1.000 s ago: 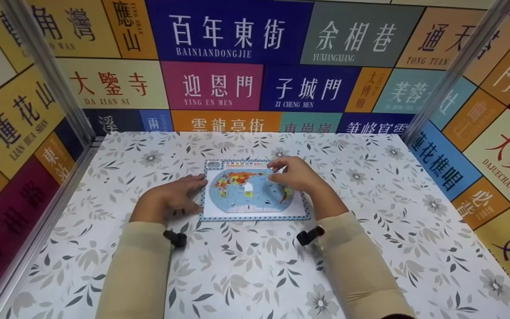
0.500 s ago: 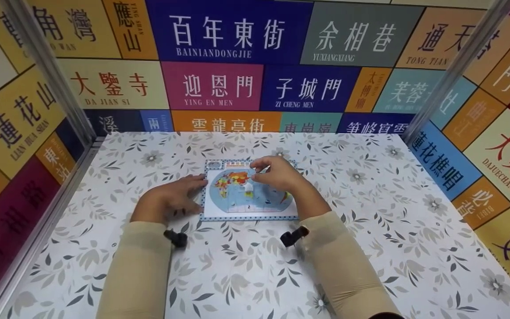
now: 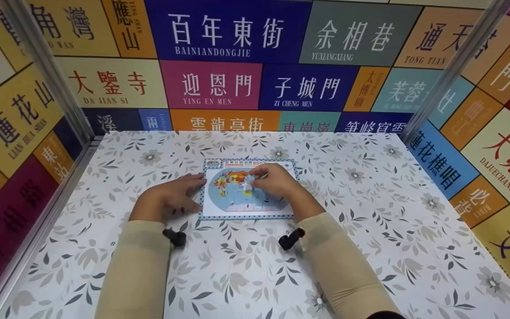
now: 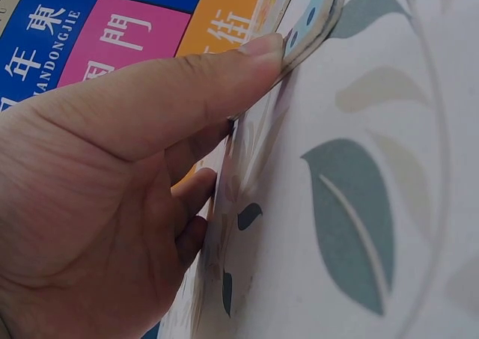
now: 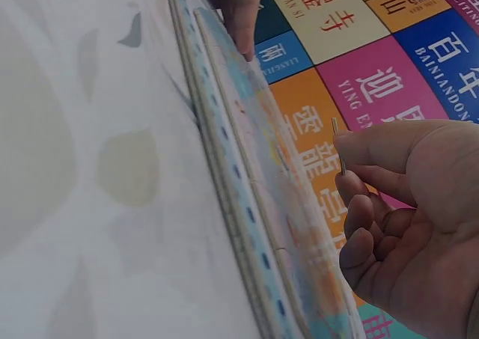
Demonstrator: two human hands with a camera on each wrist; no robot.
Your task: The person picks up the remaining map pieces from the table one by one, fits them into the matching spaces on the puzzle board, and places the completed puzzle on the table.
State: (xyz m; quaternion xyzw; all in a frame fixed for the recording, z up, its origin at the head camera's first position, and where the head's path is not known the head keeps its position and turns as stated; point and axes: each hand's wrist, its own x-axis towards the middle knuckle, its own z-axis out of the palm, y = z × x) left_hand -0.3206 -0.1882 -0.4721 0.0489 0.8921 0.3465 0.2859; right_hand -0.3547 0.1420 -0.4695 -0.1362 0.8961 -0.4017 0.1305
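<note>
A world map jigsaw puzzle (image 3: 213, 213) with a blue dotted border lies flat on the table. A white gap shows near the middle of its map, in the head view. Between thumb and forefinger, my right hand (image 3: 277, 180) pinches a small thin puzzle piece (image 5: 338, 146), seen edge-on in the right wrist view, above the map and close to that gap. My left hand (image 3: 173, 195) rests at the puzzle's left side with its fingers extended. In the left wrist view the thumb (image 4: 217, 81) touches the board's near corner (image 4: 318, 28), and the other fingertips lie along its edge.
A white cloth with grey leaves and flowers covers the table (image 3: 237, 274). Behind and at the sides stand panels (image 3: 210, 84) printed with coloured signs, framed by metal posts (image 3: 51, 66). A small black camera is worn on each wrist.
My right hand has moved left across the map with the puzzle piece, then slightly down towards the white gap. The left hand stays in place at the board's edge.
</note>
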